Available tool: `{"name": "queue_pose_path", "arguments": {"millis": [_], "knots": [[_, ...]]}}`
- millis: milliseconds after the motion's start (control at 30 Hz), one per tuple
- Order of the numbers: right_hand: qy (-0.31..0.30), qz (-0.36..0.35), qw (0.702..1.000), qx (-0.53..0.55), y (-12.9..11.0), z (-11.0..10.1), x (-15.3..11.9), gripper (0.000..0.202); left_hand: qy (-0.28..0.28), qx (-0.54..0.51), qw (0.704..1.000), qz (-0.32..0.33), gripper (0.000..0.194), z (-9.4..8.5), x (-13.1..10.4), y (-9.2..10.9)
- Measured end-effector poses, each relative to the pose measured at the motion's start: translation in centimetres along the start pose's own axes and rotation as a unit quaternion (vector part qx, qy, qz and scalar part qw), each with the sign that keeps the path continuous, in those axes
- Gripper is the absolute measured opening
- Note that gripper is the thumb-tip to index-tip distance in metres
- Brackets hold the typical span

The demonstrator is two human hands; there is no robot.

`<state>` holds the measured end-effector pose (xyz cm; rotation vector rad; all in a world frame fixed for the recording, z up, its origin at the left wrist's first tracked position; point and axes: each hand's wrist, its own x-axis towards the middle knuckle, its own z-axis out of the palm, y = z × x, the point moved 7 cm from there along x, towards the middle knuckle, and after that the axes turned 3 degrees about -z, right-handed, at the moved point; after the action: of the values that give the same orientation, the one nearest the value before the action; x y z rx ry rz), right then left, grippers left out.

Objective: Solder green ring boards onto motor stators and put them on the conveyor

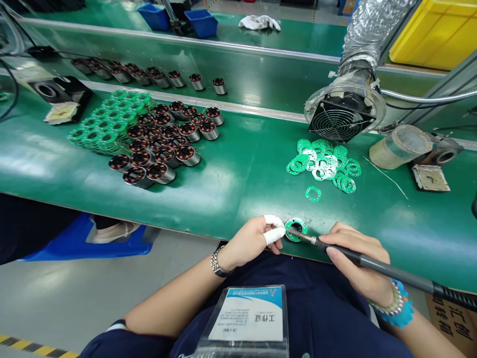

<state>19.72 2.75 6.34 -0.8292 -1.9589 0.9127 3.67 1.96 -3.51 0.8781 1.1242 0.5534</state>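
My left hand (263,234), with white covers on its fingertips, is closed at the left edge of a stator with a green ring board (299,224) on top, near the bench's front edge. My right hand (359,256) is wrapped round a black soldering iron (345,252). The iron's metal tip touches or nearly touches the left part of the board, by my left fingertips. Whether my left fingers pinch a thin wire there is too small to tell. A single loose green ring board (313,194) lies just beyond the stator.
Loose green boards (325,161) lie below a fan on a duct (337,119). Copper-wound stators (160,171) and stacked boards (108,124) stand at left. At right are a jar (398,146) and a sponge holder (431,178). A person's foot (115,232) shows under the bench.
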Motion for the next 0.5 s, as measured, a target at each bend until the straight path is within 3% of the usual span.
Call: {"name": "queue_pose_path", "arguments": {"millis": [500], "knots": [[-0.008, -0.025, 1.0, 0.001, 0.32, -0.18, -0.26, 0.028, 0.01, 0.004, 1.0, 0.005, 0.015, -0.12, 0.16, -0.23]]}}
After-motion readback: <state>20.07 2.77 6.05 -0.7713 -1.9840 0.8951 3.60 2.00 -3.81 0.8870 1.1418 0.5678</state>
